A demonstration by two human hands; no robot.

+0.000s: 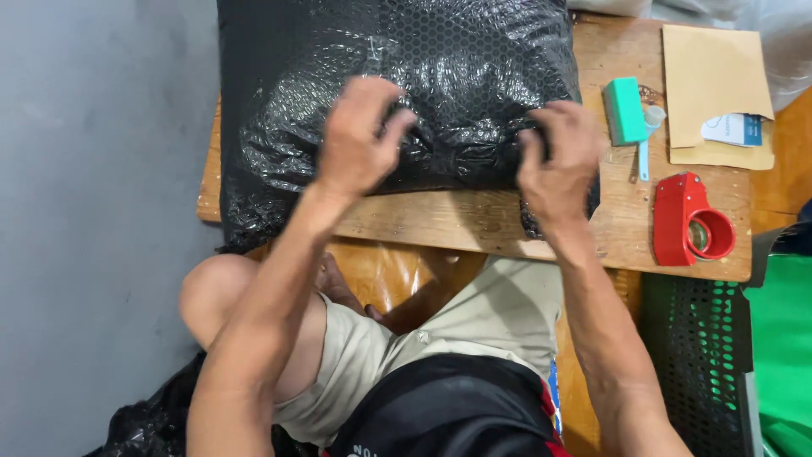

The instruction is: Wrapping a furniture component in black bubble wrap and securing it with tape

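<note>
- Left hand (359, 140) lies on the near edge of a bundle (397, 93) wrapped in black bubble wrap, fingers curled and pinching at the film; the thumb is set apart from the fingers
- Right hand (558, 156) presses the bundle's near right corner, fingers bent tight into the wrap so the knuckles face up; whether any film is caught inside the fist I cannot tell
- Both hands sit near each other along the same edge, with a puckered stretch of wrap between them
- Bundle covers most of the wooden worktop (474, 224), reaching past its far edge and hanging over the left side; a bare strip of wood shows along the near edge
- Right of the bundle, on the worktop, a teal block (624, 110) lies with a small clear cap and a pale blue stick just beside it
- Brown envelope (715, 85) lies at the far right corner, with a white and blue card (734, 129) on it
- Red tape dispenser (689, 222) rests near the right edge, nearer to the person than the envelope
- Below the worktop show the person's knee, beige shorts and a black crate (698, 355) with green behind its mesh
- Grey floor (93, 211) fills the left side
</note>
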